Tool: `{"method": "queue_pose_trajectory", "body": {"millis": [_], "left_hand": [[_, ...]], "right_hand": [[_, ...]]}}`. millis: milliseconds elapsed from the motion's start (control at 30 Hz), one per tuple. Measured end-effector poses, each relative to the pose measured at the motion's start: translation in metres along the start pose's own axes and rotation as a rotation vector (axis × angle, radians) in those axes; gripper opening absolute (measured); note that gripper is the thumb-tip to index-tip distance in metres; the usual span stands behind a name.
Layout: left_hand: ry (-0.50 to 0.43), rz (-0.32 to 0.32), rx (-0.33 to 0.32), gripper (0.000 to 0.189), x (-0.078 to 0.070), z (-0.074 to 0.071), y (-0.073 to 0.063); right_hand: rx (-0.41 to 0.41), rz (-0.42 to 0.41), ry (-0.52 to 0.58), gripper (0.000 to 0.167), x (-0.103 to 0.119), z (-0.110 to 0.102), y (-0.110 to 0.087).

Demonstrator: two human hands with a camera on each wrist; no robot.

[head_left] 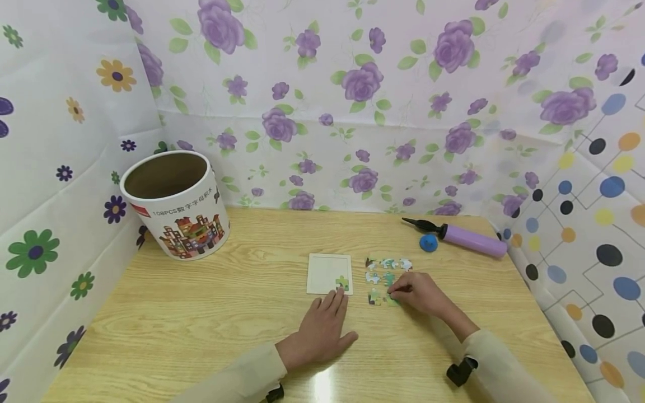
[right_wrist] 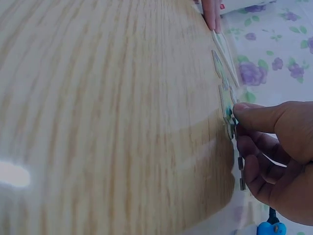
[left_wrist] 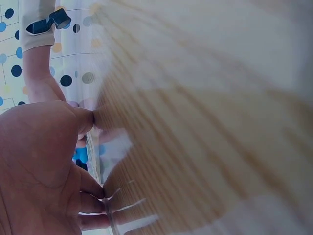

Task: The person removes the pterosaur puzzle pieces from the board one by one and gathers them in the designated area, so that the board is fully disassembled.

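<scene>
A small white square puzzle tray (head_left: 322,273) lies on the table with a green jigsaw piece in its lower right corner. My left hand (head_left: 324,330) rests with straight fingers at the tray's near edge, thumb spread toward the right. To the right of the tray, several jigsaw pieces (head_left: 373,277) lie in loose rows. Over the right side of these rows, my right hand (head_left: 419,293) pinches a green jigsaw piece (head_left: 391,301) between thumb and forefinger. In the right wrist view the thumb (right_wrist: 257,116) presses at the pieces' edge, and the fingertips partly hide the pinched piece.
A large white bucket (head_left: 201,226) with printed buildings stands at the back left. At the back right lie a purple hand pump (head_left: 471,239) with a black nozzle and a small blue round object (head_left: 428,243). Patterned cloth walls (head_left: 312,168) border the wooden table (head_left: 201,313).
</scene>
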State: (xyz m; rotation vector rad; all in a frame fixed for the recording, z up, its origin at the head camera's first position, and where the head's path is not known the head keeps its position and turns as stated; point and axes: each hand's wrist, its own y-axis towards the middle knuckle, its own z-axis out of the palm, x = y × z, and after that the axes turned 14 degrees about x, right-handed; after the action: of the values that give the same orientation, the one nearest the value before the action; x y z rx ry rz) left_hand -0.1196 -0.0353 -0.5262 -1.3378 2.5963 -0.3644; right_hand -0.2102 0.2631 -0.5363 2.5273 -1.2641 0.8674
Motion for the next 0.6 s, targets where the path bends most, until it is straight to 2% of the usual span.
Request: {"method": "queue_pose_trajectory", "body": {"millis": [233, 600], "left_hand": [[-0.017, 0.000, 0.020, 0.080, 0.000, -0.001, 0.000], [-0.043, 0.005, 0.022, 0.079, -0.001, 0.001, 0.001]], "right_hand": [[0.004, -0.004, 0.000, 0.011, 0.010, -0.008, 0.010], [0.030, -0.066, 0.006, 0.015, 0.035, -0.005, 0.049]]}}
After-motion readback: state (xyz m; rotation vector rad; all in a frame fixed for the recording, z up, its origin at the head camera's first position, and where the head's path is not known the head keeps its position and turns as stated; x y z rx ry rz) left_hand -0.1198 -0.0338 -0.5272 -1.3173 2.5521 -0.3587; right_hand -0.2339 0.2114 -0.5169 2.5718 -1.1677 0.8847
